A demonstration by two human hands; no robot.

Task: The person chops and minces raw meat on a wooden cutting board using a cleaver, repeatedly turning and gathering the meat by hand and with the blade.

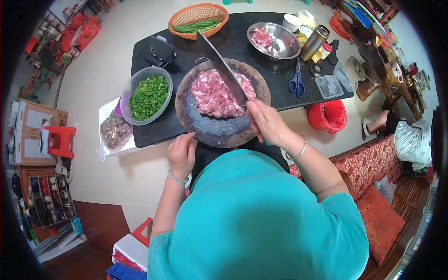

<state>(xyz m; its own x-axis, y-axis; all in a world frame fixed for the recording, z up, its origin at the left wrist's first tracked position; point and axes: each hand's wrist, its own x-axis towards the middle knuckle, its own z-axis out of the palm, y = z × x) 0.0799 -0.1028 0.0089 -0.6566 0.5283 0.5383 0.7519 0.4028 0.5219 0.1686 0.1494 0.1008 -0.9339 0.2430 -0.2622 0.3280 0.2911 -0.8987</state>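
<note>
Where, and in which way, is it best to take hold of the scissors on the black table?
Probably by the blue handles, coming from the person's side: the scissors lie flat, handles toward the near edge of the table, blades pointing away, near the steel bowl. The right hand is nearer, but holds the cleaver, which should be put down first.

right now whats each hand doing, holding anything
Left hand: open, loosely curled, at the edge of the chopping board.
Right hand: closed, holding the cleaver.

On the table (240,44), meat (210,95) lies on a chopping board (212,129); a bowl (161,106) holding greens (148,97) sits left, scissors (297,83) lie right, a basket (196,12) stands behind.
</note>
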